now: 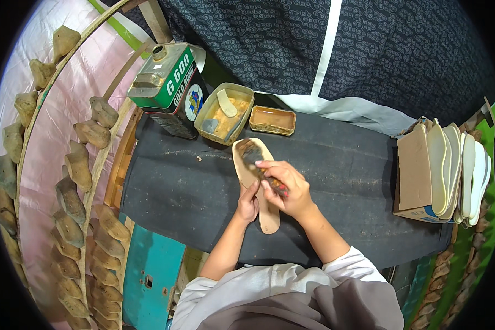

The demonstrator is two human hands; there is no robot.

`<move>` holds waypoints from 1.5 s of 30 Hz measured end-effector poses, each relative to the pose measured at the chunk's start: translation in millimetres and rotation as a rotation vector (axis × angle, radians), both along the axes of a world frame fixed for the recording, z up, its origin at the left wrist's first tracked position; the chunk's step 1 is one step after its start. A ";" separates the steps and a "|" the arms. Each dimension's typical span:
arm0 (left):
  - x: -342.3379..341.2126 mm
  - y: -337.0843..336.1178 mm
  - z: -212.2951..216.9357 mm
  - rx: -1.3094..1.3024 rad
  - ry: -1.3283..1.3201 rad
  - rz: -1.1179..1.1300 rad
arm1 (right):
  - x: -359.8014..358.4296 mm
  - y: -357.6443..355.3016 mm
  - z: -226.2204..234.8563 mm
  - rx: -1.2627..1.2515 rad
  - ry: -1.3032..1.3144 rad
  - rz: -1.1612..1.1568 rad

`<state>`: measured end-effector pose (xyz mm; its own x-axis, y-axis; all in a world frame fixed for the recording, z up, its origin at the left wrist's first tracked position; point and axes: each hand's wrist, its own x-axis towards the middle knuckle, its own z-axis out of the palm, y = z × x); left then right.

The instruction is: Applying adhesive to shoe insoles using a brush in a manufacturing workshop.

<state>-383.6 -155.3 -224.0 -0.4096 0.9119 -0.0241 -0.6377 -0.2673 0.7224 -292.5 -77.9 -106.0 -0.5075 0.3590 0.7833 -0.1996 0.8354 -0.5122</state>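
Note:
A tan shoe insole (268, 216) lies lengthwise in front of me, its wide end pointing away. My left hand (248, 207) grips its left edge near the middle, thumb on top. My right hand (289, 188) is closed round the handle of a brush (251, 153) wrapped in red and yellow. The brush's dark bristles, slightly blurred, meet the insole's upper surface near its far end, where a brownish wet-looking patch shows. Just beyond the insole stand a tin tray (208, 130) with yellowish paste and a pale scraper-like piece, and a smaller tin (272, 130) with amber liquid.
A green and dark metal can (168, 91) stands at the back left. On the right, a cardboard box (413, 175) holds several pale insoles (444, 165). Wooden shoe lasts (70, 197) line racks at the left. Dark patterned cloth (247, 49) hangs behind the black-covered table (346, 181).

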 end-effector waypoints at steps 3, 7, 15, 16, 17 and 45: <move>0.7 0.7 7.5 -0.003 0.039 0.020 | 1.5 1.5 -0.3 -0.006 -0.001 -0.030; -2.8 -3.9 -1.9 0.016 0.017 -0.001 | 3.5 7.0 2.2 0.002 0.011 0.164; -3.7 -2.5 -2.9 0.020 -0.047 0.000 | 7.5 11.3 4.9 -0.020 -0.014 0.225; -3.5 -4.4 -4.4 0.048 -0.021 0.011 | 8.8 10.4 5.6 -0.018 -0.049 0.274; -3.9 -3.9 -5.8 0.041 -0.003 0.012 | 9.4 11.9 5.1 -0.018 -0.032 0.271; -0.2 -1.0 15.8 -0.008 -0.034 0.149 | 11.0 12.8 2.5 -0.049 -0.036 0.046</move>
